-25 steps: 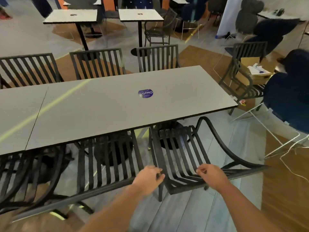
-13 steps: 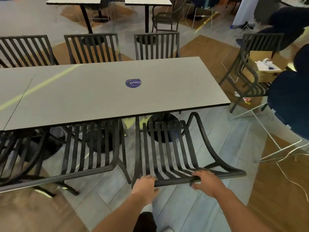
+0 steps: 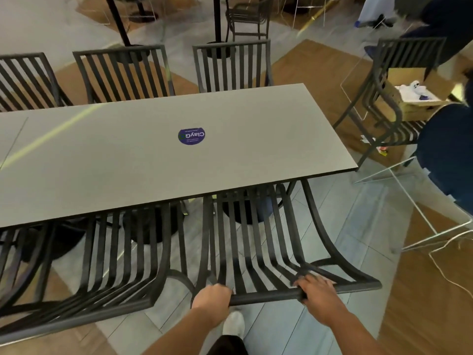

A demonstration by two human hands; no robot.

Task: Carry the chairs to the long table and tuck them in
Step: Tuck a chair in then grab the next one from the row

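A black slatted metal chair (image 3: 258, 242) stands at the near side of the long grey table (image 3: 133, 155), its seat partly under the tabletop. My left hand (image 3: 212, 298) grips the left end of the chair's top back rail. My right hand (image 3: 317, 290) grips the same rail further right, fingers curled over it. Beside it on the left, a second black slatted chair (image 3: 122, 254) sits tucked under the table. Three more slatted chairs (image 3: 230, 65) line the far side.
A round purple sticker (image 3: 192, 136) lies on the tabletop. To the right stands a stack of black chairs (image 3: 394, 98) holding a cardboard box (image 3: 419, 98), and a dark blue chair (image 3: 448, 149) on white wire legs. My white shoe (image 3: 234, 326) shows below the rail.
The chair has slid forward under the table edge with both hands staying on its back rail. The view has tilted further down and moved closer to the table.
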